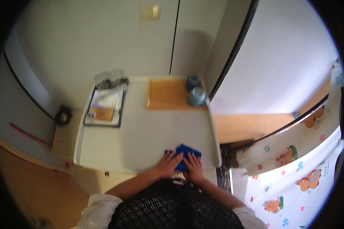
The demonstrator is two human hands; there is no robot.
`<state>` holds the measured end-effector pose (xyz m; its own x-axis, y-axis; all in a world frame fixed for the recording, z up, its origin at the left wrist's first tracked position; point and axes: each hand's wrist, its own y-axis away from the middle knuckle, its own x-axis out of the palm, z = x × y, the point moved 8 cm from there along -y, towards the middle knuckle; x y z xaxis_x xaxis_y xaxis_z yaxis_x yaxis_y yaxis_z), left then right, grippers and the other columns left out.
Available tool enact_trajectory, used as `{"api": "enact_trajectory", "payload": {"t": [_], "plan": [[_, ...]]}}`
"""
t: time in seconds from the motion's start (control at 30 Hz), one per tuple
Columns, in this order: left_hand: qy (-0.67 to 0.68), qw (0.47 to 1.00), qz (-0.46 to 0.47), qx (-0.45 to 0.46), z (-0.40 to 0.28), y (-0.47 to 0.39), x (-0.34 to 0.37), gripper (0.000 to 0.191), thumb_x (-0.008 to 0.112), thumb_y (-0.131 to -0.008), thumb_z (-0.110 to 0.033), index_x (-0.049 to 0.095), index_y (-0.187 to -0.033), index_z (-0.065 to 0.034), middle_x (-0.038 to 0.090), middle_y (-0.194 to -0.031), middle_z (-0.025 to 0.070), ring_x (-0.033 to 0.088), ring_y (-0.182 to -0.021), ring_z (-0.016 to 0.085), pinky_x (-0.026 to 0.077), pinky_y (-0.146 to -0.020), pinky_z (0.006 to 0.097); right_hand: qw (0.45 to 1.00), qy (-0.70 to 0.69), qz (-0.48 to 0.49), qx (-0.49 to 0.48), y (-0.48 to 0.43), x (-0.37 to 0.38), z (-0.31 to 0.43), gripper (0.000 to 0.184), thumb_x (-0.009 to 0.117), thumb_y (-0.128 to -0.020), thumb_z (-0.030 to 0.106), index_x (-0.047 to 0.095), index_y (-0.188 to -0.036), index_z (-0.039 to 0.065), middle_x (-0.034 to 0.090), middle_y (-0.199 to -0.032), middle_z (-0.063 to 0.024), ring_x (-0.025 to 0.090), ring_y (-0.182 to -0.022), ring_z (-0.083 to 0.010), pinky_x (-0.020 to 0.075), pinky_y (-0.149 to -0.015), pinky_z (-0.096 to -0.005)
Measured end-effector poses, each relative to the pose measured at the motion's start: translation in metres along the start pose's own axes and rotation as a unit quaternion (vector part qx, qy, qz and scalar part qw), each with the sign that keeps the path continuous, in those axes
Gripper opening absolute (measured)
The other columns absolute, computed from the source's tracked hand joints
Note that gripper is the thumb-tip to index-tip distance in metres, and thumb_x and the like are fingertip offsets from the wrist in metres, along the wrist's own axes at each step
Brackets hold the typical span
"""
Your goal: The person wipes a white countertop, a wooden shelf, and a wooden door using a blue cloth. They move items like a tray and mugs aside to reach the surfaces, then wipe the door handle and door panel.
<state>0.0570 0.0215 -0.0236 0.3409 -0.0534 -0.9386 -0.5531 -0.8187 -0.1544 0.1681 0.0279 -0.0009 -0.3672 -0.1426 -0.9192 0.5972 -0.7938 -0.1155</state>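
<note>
A folded blue cloth lies near the front edge of a white table with a raised rim, close to my body. My left hand rests palm down on the cloth's left part. On its right part lies my right hand, palm down, fingers spread. Both hands press on the cloth from above, and neither is seen to grip it. They cover much of its middle.
At the back right, a blue-grey mug and a darker cup stand on a wooden tray. A black tray with papers lies left. A patterned curtain hangs right.
</note>
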Motion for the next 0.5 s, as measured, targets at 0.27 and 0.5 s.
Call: {"api": "enact_trajectory", "payload": {"t": [0.27, 0.5], "plan": [[0.027, 0.982, -0.003, -0.187, 0.031, 0.084, -0.055, 0.069, 0.057, -0.083, -0.036, 0.033, -0.136, -0.0004, 0.022, -0.148, 0.0104, 0.018, -0.135, 0.037, 0.015, -0.109, 0.0521, 0.986, -0.019, 0.091, -0.138, -0.051, 0.029, 0.083, 0.074, 0.063, -0.070, 0.023, 0.035, -0.137, 0.010, 0.025, -0.145, -0.0181, 0.021, -0.135, -0.0351, 0.0149, -0.110, -0.0499], [0.024, 0.938, -0.061, -0.342, 0.064, 0.181, -0.081, 0.071, 0.063, -0.077, -0.030, 0.033, -0.135, -0.0008, 0.024, -0.147, 0.0110, 0.019, -0.135, 0.036, 0.014, -0.110, 0.0507, 0.945, -0.013, 0.167, -0.280, -0.089, 0.073, 0.177, 0.071, 0.062, -0.073, 0.024, 0.035, -0.137, 0.010, 0.025, -0.146, -0.0167, 0.021, -0.135, -0.0335, 0.0152, -0.110, -0.0490]]}}
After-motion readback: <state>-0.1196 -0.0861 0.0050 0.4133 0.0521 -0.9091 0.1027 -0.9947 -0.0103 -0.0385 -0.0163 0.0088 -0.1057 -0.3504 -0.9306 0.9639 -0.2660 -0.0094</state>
